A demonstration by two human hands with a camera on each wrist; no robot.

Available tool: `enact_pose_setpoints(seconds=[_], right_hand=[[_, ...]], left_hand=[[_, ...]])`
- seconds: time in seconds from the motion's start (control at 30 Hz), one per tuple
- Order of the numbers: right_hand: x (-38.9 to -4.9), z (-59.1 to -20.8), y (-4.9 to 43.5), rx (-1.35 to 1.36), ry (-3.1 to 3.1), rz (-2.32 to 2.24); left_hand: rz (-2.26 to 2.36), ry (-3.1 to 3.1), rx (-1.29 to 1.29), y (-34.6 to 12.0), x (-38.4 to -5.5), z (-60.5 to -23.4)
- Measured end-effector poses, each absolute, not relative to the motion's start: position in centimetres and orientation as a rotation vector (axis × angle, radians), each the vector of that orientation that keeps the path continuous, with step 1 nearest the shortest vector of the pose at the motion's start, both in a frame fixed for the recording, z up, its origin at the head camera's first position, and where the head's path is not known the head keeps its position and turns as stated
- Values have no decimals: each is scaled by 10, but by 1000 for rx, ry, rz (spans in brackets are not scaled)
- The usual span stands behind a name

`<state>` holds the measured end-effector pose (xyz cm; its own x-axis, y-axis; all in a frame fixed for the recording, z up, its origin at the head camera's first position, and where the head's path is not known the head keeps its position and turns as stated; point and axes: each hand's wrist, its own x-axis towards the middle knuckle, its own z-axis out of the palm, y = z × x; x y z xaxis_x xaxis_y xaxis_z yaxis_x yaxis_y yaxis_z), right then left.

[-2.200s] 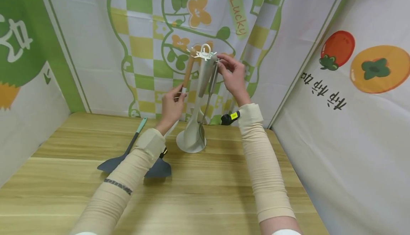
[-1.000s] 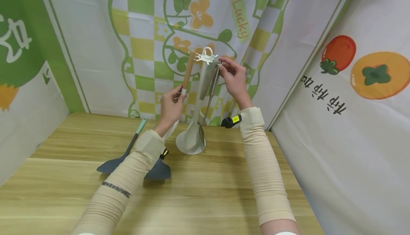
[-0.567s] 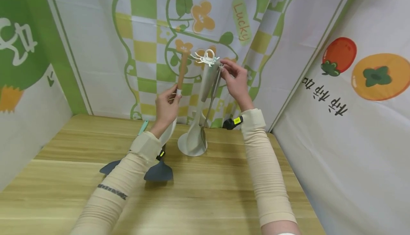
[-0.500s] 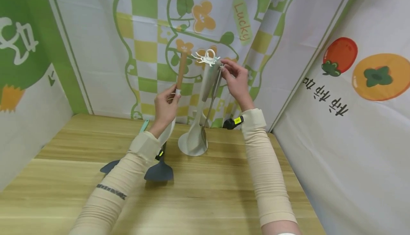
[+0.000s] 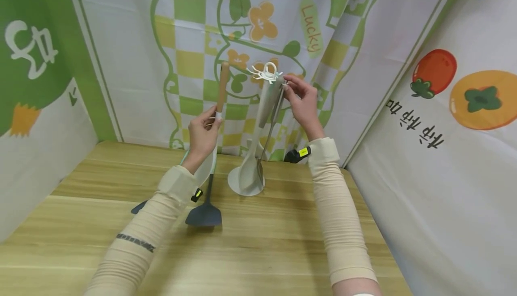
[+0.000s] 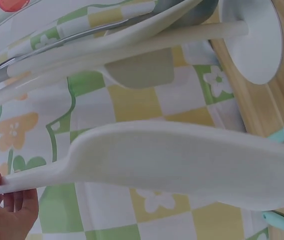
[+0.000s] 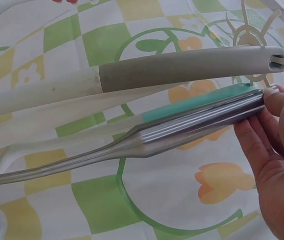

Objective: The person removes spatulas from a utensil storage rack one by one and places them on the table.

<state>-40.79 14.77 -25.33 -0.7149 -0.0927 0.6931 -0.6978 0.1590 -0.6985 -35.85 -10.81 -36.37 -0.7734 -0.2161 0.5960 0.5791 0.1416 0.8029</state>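
Observation:
My left hand (image 5: 202, 137) pinches a white spatula (image 6: 181, 160) at its neck, just below the wooden handle (image 5: 222, 85). The spatula hangs upright, left of a white utensil rack (image 5: 266, 75) and apart from its hooks. My right hand (image 5: 302, 105) pinches the top end of a steel-handled utensil (image 7: 196, 120) beside the rack's hooks. On the rack, a white spoon with a grey handle (image 7: 181, 70) hangs from a hook, and a teal-handled utensil (image 7: 196, 102) hangs behind the steel one. The rack's round white base (image 5: 233, 180) stands on the table.
A dark-bladed turner (image 5: 205, 215) lies on the wooden table (image 5: 258, 251), left of the rack base. A second dark blade (image 5: 138, 206) is mostly hidden by my left sleeve. A patterned curtain (image 5: 194, 63) hangs right behind the rack.
My left hand has moved left with the white spatula, taking its wooden handle away from the rack's hooks. My right hand keeps its pinch on the steel-handled utensil.

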Motion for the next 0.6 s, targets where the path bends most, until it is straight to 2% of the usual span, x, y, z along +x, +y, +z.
enact_pose_setpoints(seconds=[0.13,0.33,0.6], right_hand=[[-398,-248,145,747,-1953,1601],[-415,-256,149,747,-1929,1650],[-419,-259,149,740,-1910,1684]], left_hand=[[-1685,-1822,-342,-115,-356,-364],[-1667,-1824,-314,-126,-353,-364],[-1662,-1827,-302,-136,-350,-364]])
